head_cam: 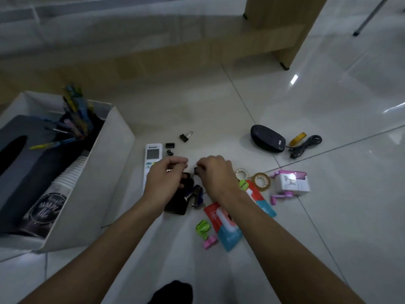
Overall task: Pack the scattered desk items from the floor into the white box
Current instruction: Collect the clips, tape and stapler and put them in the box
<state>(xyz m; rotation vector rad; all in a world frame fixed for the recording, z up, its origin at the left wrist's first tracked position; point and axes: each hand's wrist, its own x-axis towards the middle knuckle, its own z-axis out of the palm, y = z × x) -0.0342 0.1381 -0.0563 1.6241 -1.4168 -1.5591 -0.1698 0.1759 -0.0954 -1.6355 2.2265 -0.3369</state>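
Observation:
The white box [114, 172] stands on the floor at left, holding pens, a stack of cups and a dark tissue holder. My right hand [215, 172] pinches a small black binder clip [196, 171] at its fingertips. My left hand [166, 175] is curled beside it with fingers closed; what it holds, if anything, is hidden. Under the hands lie a white remote [152, 157], a black wallet-like item [177, 201] and a stapler [195, 195]. More binder clips [184, 137] lie just beyond.
To the right lie a black mouse [267, 138] with its cable, tape rolls [260, 181], a white and pink box [291, 182], red and blue packets [221, 224], and green and pink clips [203, 229]. A wooden desk leg [287, 34] stands behind.

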